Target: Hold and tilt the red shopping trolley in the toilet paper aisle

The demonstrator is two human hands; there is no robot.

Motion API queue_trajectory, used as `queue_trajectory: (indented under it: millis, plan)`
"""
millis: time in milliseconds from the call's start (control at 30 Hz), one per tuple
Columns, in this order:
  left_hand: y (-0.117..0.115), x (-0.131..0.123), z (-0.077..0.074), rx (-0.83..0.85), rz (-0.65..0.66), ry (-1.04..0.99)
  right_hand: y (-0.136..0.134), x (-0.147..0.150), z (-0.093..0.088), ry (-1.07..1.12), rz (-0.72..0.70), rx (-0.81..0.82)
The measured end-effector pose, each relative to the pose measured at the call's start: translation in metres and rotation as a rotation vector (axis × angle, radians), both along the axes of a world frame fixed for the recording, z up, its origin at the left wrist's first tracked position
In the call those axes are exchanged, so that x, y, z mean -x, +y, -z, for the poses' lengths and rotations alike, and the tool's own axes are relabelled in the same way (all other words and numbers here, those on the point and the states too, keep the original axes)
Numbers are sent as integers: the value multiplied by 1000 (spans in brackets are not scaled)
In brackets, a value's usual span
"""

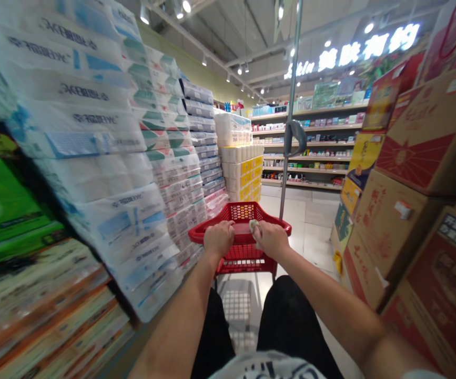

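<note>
A red plastic shopping cart (243,251) stands straight ahead of my body, its basket made of open lattice. My left hand (219,238) is closed around the left part of its handle. On the right part of the handle, my right hand (270,239) is closed too. A small pale crumpled piece, perhaps cloth or tissue (254,227), pokes out between the thumb and fingers of that hand. A tall grey metal pole (285,179) with a dark curved fitting rises by the cart's right front side.
Tall stacks of wrapped tissue packs (105,116) line my left, with green packs (10,195) nearer. Cardboard cartons (421,142) are piled on the right. A tiled aisle floor (296,210) leads to shelves of small goods (310,142) under a lit sign (370,47).
</note>
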State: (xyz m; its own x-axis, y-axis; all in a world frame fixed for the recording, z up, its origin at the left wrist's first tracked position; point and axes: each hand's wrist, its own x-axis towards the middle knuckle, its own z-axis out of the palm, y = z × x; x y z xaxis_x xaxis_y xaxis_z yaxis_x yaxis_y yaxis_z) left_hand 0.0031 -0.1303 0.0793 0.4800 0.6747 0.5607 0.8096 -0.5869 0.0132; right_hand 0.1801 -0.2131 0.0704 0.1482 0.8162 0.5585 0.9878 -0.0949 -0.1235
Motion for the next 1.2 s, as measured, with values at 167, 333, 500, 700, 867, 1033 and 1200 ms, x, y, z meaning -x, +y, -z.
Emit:
queue_trajectory:
  millis: [167,333,500,700,867,1033,1200]
  plan:
    - [-2,-1,0,-8,7,2,13,-2,-27,82,79,221]
    - [7,13,-1,27,37,-19,3,9,-20,5,30,170]
    - [23,34,-7,95,33,-43,-14,14,-9,-164,-253,35]
    - [-2,8,-6,-56,62,-126,5,29,-16,-50,-79,130]
    - [-20,-10,-4,-22,77,-87,4,26,-13,-104,-116,119]
    - [-18,-5,-6,-27,89,-53,-10,11,-3,-293,-300,14]
    - [-21,-7,-5,-62,102,-71,-1,19,-11,-65,-59,99]
